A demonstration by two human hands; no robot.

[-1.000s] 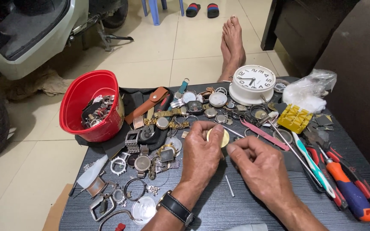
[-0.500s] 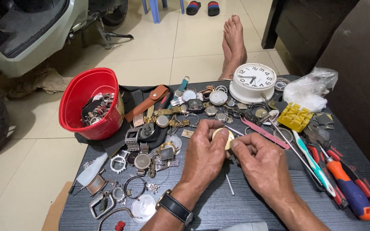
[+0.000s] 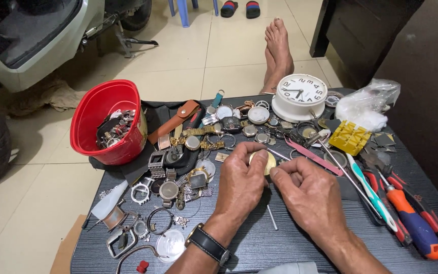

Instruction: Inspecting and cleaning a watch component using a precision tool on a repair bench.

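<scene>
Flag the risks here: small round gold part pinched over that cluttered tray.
1. The left hand pinches the round gold part by its edge; a slip would likely lose it among the loose watch parts.
2. The right hand works close to it; a loose pin lies underneath and could roll away.

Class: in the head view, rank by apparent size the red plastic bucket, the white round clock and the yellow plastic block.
1. Red plastic bucket, largest.
2. White round clock.
3. Yellow plastic block, smallest.
The clock lies farther away, yet the order looks clear.
</scene>
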